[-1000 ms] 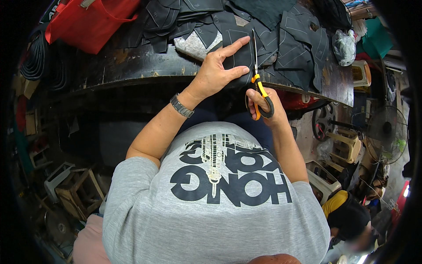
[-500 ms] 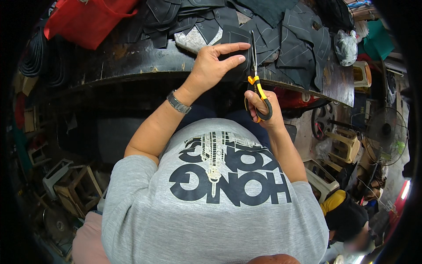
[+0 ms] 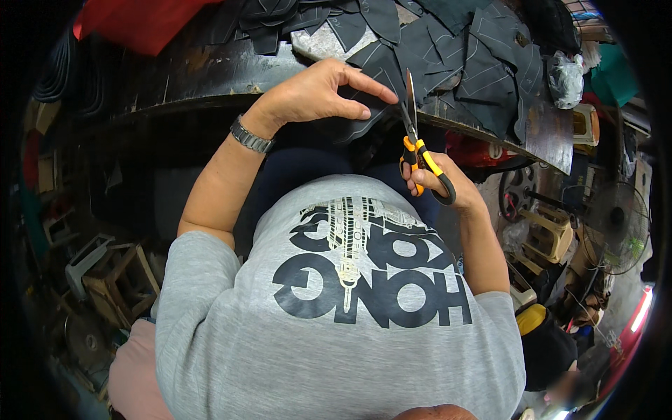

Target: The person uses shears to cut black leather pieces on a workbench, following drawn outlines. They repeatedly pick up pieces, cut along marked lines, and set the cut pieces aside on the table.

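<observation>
My right hand [image 3: 451, 183] grips a pair of scissors [image 3: 411, 126] by its yellow-and-black handles. The blades point away from me and stand apart. My left hand [image 3: 315, 91] is left of them, thumb and index finger stretched out with a gap between. Its index fingertip is close beside the blades. Under these fingers is a black fabric piece [image 3: 378, 66] with pale chalk lines, which hangs over the near table edge. Whether the other left fingers touch the cloth from below is hidden.
More chalk-marked black pieces [image 3: 483, 77] cover the dark table [image 3: 210, 77]. A red cloth or bag [image 3: 140, 28] lies at the far left, a clear plastic bag [image 3: 565, 80] at the right. A fan [image 3: 616, 217] and stools [image 3: 119, 280] stand around. Another person [image 3: 549, 350] is at the lower right.
The scissor blades, nearly together before, are now spread. My left hand has come nearer and to the left, and more of the fabric piece hangs over the edge. The whole view has shifted slightly.
</observation>
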Demonstrator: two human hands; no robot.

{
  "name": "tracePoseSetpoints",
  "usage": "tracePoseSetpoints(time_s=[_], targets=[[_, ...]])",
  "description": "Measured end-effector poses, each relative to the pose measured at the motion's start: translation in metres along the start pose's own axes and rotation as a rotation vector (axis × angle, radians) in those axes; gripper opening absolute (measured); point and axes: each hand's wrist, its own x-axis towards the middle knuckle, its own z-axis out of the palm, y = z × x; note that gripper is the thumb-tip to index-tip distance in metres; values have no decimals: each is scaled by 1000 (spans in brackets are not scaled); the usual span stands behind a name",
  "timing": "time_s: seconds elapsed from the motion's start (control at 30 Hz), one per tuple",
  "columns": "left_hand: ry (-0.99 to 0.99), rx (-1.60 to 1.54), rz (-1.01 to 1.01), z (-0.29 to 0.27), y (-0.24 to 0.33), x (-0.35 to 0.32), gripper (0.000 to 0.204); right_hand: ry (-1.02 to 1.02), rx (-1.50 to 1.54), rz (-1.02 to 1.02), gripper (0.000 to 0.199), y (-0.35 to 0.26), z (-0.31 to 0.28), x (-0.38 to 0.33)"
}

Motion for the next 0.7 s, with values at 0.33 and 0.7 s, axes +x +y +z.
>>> tracePoseSetpoints(time_s=[0.33, 0.7], targets=[[-18, -99, -37, 5, -4, -5, 38, 55, 3, 73, 48, -2, 0, 2], [-7, -107, -20, 5, -8, -9, 40, 177, 7, 141, 38, -2, 14, -7]])
